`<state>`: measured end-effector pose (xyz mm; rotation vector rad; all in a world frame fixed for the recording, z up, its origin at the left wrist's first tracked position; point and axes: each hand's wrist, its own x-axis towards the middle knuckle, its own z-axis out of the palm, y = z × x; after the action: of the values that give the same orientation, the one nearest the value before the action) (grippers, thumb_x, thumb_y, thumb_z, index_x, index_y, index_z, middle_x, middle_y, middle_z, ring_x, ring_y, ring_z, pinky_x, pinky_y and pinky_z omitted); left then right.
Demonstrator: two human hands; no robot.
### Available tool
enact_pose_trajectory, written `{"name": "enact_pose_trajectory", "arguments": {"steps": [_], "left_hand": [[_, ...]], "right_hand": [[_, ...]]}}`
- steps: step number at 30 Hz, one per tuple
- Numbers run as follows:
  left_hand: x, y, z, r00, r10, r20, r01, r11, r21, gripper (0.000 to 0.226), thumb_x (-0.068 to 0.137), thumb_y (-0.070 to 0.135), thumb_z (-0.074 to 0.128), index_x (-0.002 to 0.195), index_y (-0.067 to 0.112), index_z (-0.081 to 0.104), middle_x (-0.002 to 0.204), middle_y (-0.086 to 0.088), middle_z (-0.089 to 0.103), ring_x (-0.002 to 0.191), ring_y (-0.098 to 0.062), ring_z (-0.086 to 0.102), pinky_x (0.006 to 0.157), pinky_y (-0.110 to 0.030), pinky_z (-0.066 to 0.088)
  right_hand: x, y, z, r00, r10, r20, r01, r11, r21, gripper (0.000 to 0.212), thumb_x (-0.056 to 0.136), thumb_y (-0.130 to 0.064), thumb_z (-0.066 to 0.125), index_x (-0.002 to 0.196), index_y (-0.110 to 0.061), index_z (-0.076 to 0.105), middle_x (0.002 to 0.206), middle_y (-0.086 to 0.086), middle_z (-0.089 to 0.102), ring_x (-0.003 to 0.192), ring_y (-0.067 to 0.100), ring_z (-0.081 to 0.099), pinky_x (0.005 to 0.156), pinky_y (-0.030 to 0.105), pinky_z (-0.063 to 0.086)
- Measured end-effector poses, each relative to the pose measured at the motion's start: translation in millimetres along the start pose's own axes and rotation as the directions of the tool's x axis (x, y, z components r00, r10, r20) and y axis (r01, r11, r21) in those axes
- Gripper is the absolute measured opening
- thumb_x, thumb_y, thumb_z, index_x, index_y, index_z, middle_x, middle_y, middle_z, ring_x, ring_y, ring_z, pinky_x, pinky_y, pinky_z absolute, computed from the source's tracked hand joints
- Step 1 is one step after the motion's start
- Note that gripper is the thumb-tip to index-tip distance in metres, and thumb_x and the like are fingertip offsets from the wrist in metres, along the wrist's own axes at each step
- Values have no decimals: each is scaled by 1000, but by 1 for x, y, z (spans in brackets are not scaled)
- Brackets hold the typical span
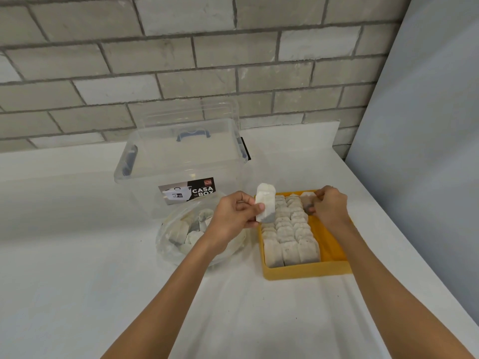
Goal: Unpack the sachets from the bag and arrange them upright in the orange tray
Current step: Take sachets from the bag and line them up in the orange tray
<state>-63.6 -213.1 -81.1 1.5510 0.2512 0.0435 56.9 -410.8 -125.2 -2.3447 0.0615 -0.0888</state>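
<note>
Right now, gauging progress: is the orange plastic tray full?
Partly full: the orange tray holds rows of upright white paper sachets; its right strip shows bare.

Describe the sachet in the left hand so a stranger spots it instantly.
Find the rectangular orange plastic tray right of the clear plastic storage box. At its far left corner, the left hand pinches a white paper sachet. Only this one is raised above the packed rows.
</note>
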Motion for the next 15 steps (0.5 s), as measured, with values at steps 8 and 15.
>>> {"name": "enact_pose_trajectory", "arguments": {"steps": [8, 15], "left_hand": [[-2, 2, 5, 1000, -13, 11, 13, 1000, -3, 14, 84, 8, 70, 83, 6, 57, 71, -4, 66, 62, -7, 66, 58, -21, 57], [-3, 3, 6, 1000, -20, 12, 20, 1000, -3, 14, 84, 7, 70, 85, 4, 56, 67, -1, 64, 57, -5, 63, 57, -20, 56]], "right_hand": [[-5, 1, 2, 998, -57, -39, 56, 998, -37, 17, 90, 2, 51, 102, 6, 62, 107, 22, 62, 95, 33, 60, 77, 30, 47], [-6, 5, 2, 995, -92, 43, 93, 995, -45, 24, 88, 6, 50, 107, 3, 65, 113, 21, 65, 105, 31, 60, 81, 23, 42]]}}
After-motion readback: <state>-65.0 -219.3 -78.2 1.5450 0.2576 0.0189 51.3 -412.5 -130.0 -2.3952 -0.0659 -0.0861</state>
